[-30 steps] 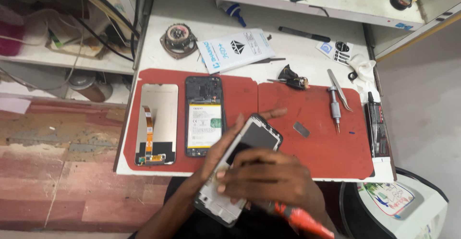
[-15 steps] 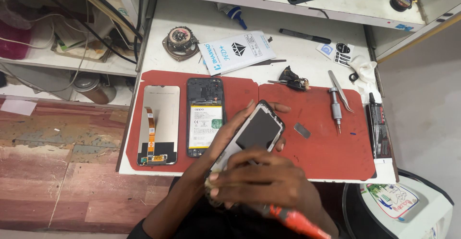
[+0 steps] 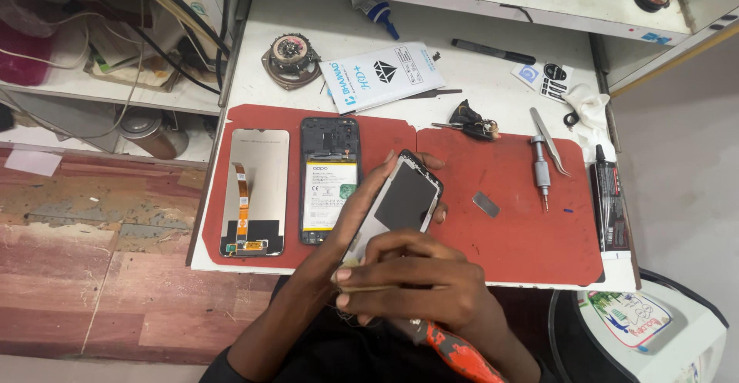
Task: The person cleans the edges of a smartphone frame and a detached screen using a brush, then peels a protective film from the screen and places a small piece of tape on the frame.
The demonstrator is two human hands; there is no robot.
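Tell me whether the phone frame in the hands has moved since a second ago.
Yes. The phone frame has risen up and slightly right, farther onto the red mat, beside the opened phone.

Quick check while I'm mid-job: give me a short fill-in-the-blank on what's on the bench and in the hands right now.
1. The left hand holds a phone frame tilted above the ____ work mat.
2. The right hand grips a tool with an ____ handle.
3. The opened phone showing its battery lies flat to the ____ of the loose display panel.
4. The tweezers lie beside a small ____ on the mat.

Missing words: red; orange; right; screwdriver
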